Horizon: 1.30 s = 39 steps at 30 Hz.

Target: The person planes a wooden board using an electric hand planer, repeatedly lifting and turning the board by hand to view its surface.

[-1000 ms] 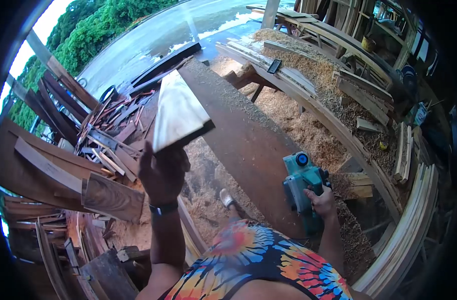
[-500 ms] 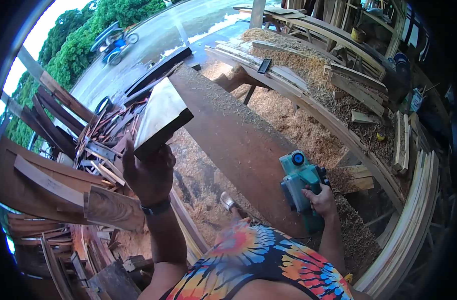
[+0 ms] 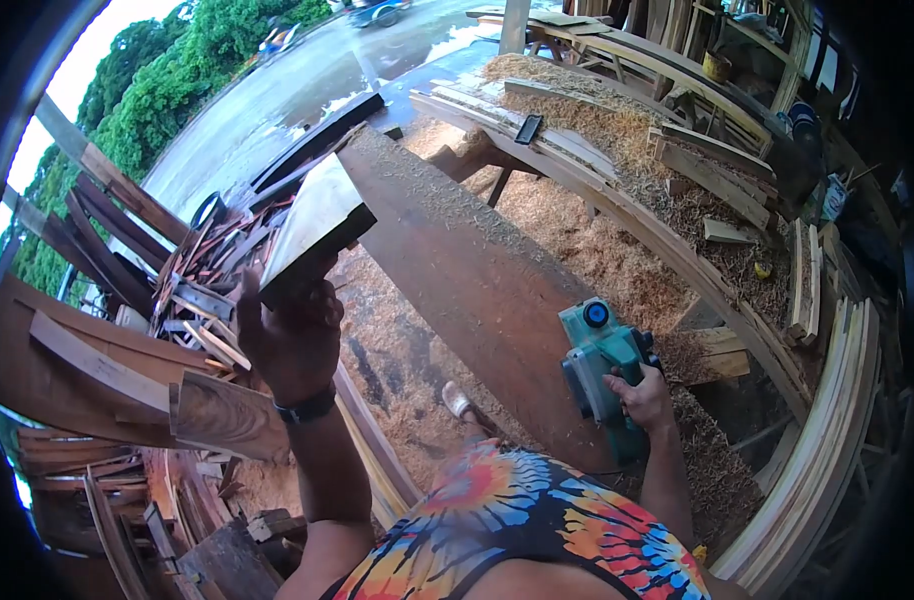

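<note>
My left hand (image 3: 289, 335) grips one end of a wooden board (image 3: 315, 215), held up and tilted, its pale face catching the light and its edge dark. A band circles that wrist. My right hand (image 3: 641, 395) is wrapped around the handle of a green electric planer (image 3: 599, 350) with a blue round knob. The planer rests on the brown wooden workbench (image 3: 477, 300), near its right edge. Part of my left fingers is hidden behind the board.
Wood shavings (image 3: 587, 240) cover the ground and lie along the bench. Long planks (image 3: 807, 460) curve along the right, and a black phone-like object (image 3: 528, 129) lies on a beam. Scrap wood (image 3: 212, 290) is heaped at left. Beyond is a wet road (image 3: 267, 120).
The board and my left hand have shifted slightly left and down. My right hand and the planer have hardly moved. The blue vehicle on the road has left its earlier spot.
</note>
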{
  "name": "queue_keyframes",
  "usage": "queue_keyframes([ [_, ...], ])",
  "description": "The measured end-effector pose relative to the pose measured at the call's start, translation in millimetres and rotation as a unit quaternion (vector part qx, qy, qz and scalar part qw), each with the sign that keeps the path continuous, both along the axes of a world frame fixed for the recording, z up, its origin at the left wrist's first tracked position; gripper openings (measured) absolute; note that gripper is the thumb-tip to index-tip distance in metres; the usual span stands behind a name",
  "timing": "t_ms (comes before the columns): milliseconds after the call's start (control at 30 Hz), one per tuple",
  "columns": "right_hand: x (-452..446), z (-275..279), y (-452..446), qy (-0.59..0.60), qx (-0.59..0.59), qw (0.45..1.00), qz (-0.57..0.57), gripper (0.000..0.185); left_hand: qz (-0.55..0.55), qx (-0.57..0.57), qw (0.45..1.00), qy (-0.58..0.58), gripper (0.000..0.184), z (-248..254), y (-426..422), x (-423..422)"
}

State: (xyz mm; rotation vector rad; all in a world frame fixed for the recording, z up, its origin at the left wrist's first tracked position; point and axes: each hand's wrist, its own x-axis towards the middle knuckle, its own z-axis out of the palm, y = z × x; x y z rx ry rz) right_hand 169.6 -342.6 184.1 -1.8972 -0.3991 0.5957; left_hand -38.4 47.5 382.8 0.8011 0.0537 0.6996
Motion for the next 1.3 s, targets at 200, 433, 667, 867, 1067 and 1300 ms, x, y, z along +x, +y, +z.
queue_keyframes([
  [200, 1, 4, -2, -0.002, -0.027, 1.0, 0.003, 0.036, 0.031, -0.025, 0.999, 0.008, 0.067, -1, -3, 1],
  [433, 0, 3, 1, 0.007, 0.005, 1.0, -0.001, 0.033, 0.015, -0.015, 1.0, -0.004, 0.067, 0, -1, 2],
  [667, 1, -1, -1, -0.003, -0.003, 1.0, -0.001, 0.033, 0.014, -0.006, 1.0, -0.007, 0.071, -1, 0, 2],
  [867, 0, 8, -1, 0.037, -0.045, 0.998, -0.004, 0.034, -0.014, -0.041, 0.999, -0.024, 0.07, -8, 4, 5],
  [1067, 0, 1, 1, 0.075, -0.009, 0.997, -0.021, 0.029, -0.015, -0.089, 0.996, -0.024, 0.069, 8, -15, 28],
  [1300, -2, 3, 1, 0.077, -0.01, 0.997, -0.025, 0.034, -0.056, -0.105, 0.991, -0.065, 0.085, 7, -12, 46],
])
